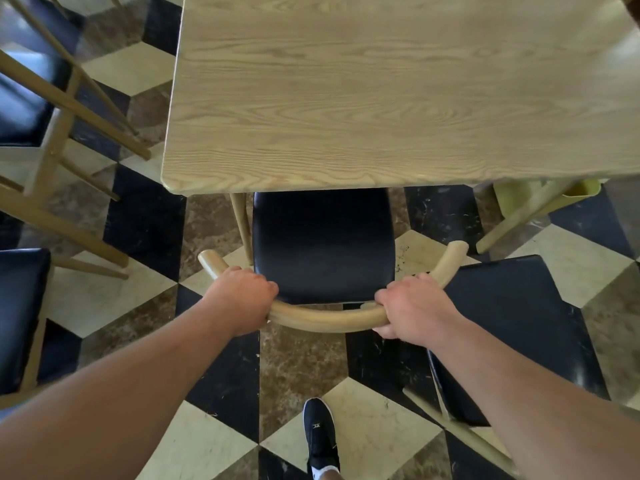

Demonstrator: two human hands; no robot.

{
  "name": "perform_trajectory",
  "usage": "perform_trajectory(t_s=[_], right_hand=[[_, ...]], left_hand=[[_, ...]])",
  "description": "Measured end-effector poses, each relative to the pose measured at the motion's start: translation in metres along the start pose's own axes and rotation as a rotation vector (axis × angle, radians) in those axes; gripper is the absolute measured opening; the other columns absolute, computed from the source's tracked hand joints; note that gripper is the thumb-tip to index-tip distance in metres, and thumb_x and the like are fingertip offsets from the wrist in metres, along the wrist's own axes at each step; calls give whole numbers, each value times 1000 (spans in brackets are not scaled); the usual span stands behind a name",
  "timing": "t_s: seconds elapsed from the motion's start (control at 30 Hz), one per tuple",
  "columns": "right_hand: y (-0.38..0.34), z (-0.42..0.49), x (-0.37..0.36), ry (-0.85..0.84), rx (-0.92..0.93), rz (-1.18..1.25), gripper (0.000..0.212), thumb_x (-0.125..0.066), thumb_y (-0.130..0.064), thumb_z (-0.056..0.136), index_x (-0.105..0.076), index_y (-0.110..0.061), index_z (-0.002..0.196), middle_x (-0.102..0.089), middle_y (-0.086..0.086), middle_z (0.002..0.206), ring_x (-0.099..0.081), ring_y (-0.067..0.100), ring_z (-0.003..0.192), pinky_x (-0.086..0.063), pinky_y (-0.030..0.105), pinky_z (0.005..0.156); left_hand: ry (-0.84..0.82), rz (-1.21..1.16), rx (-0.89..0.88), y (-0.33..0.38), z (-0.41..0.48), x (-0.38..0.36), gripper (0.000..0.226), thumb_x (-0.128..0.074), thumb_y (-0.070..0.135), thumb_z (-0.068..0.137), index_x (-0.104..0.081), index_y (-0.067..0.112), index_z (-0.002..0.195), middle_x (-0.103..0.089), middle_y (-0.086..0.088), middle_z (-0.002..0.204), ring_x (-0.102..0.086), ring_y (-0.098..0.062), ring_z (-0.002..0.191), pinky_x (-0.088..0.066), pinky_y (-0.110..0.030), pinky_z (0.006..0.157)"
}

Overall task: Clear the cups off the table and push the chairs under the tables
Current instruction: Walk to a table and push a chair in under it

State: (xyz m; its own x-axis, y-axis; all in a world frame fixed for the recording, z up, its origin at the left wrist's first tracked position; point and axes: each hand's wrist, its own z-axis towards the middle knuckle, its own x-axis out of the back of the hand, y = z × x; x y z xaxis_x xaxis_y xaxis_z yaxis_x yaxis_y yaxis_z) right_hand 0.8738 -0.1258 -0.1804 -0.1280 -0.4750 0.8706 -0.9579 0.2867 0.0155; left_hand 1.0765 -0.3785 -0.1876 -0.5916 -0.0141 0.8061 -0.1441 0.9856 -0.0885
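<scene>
A chair with a black seat (322, 244) and a curved light-wood backrest (329, 318) stands in front of me, the front of its seat under the near edge of the wooden table (381, 98). My left hand (239, 299) is closed around the left part of the backrest. My right hand (412, 308) is closed around its right part. No cups show on the visible tabletop.
Another black-seated chair (512, 334) stands close on the right, outside the table. More chairs (20, 98) and wooden legs are at the left, with one seat (17, 313) at the left edge. A yellow bin (571, 192) sits under the table's right side. My black shoe (318, 434) is on the checkered floor.
</scene>
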Motion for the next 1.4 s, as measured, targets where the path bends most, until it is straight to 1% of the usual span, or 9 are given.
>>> perform_trajectory(t_s=[0.3,0.5,0.7,0.83,1.13,1.2,1.27,1.33,1.4], right_hand=[[30,51,28,6,-12,-19,37,-68,-68,87,-59,-34,95,-53,-11,79,-54,16,76,-39,41,75],[47,75,35,-49,25,-2,34,-67,-69,85,-63,-38,96,-59,-13,82,-57,16,79,-47,46,82],[53,80,38,-112,109,23,31,-63,-66,88,-66,-35,93,-53,-14,70,-52,9,61,-54,40,63],[57,81,36,-135,139,57,30,-61,-67,88,-63,-37,93,-52,-15,71,-52,8,61,-53,36,56],[57,77,30,-71,121,86,31,-60,-71,83,-57,-40,81,-54,-16,68,-50,5,59,-36,31,48],[54,75,35,-64,76,62,34,-62,-72,83,-57,-39,82,-56,-17,70,-52,5,63,-41,33,54],[41,62,37,-5,-22,-5,39,-66,-74,82,-59,-36,90,-59,-14,82,-59,16,81,-48,45,77],[22,43,32,150,-203,-23,57,-77,-68,81,-58,-29,118,-63,0,110,-59,33,112,-43,61,104],[-2,14,22,237,-307,65,85,-82,-53,85,-40,-18,150,-52,15,147,-43,45,141,-33,66,118]], left_hand=[[-28,-1,34,-38,47,25,22,-66,43,89,-62,38,111,-58,13,89,-66,-17,91,-45,-39,81],[-82,-39,4,-54,69,32,20,-58,40,82,-61,44,102,-62,17,89,-62,-16,91,-40,-43,84],[-102,-32,-9,-53,67,36,23,-59,42,88,-65,43,110,-64,16,94,-62,-17,97,-36,-43,82],[-118,-43,-17,-52,65,38,25,-56,39,88,-65,42,110,-61,16,92,-62,-17,97,-39,-43,86],[-176,-30,37,-45,59,43,24,-56,39,83,-63,45,105,-52,20,82,-54,-15,86,-44,-42,87],[-116,-8,115,-37,53,47,27,-58,38,85,-66,44,110,-59,17,95,-58,-18,98,-46,-43,95],[8,-14,262,-19,41,45,32,-62,35,90,-62,34,123,-64,4,120,-58,-25,118,-43,-45,111],[140,-138,409,10,21,39,52,-67,34,93,-48,23,140,-55,-7,145,-46,-31,139,-36,-50,120],[201,-328,385,48,-8,33,81,-72,39,93,-29,23,159,-33,-8,167,-24,-32,157,-26,-53,127]])
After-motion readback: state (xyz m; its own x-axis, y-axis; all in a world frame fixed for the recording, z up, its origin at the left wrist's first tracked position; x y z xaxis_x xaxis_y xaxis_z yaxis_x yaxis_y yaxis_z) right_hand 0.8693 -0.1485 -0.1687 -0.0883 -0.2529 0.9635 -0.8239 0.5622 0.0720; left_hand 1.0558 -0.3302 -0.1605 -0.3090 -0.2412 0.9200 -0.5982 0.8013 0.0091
